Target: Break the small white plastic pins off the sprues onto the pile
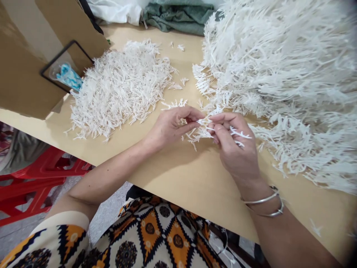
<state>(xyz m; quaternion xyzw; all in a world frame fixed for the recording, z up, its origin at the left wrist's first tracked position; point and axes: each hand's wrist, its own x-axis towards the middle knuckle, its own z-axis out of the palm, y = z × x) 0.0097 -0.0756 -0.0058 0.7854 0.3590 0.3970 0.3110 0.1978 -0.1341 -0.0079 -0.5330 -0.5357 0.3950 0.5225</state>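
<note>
Both hands meet over the table between two heaps of white pieces. My left hand [174,124] is closed, thumb and fingers pinching white branched plastic sprigs [196,137] whose tips hang below the fingers. Facing it, my right hand [235,139] pinches the other side of the same cluster. More forked white tips [240,134] stick out between the right fingers. How many sprigs each hand holds cannot be made out. A loose white sprig [175,104] shows just behind the left hand.
A smaller heap of white sprigs [119,87] lies left; a much larger pile [281,74] fills the right. A cardboard box [36,48] stands at left, beside a clear cup with blue-patterned contents [68,76]. Dark green cloth [178,16] lies at the back. Red stools [36,186] stand below left.
</note>
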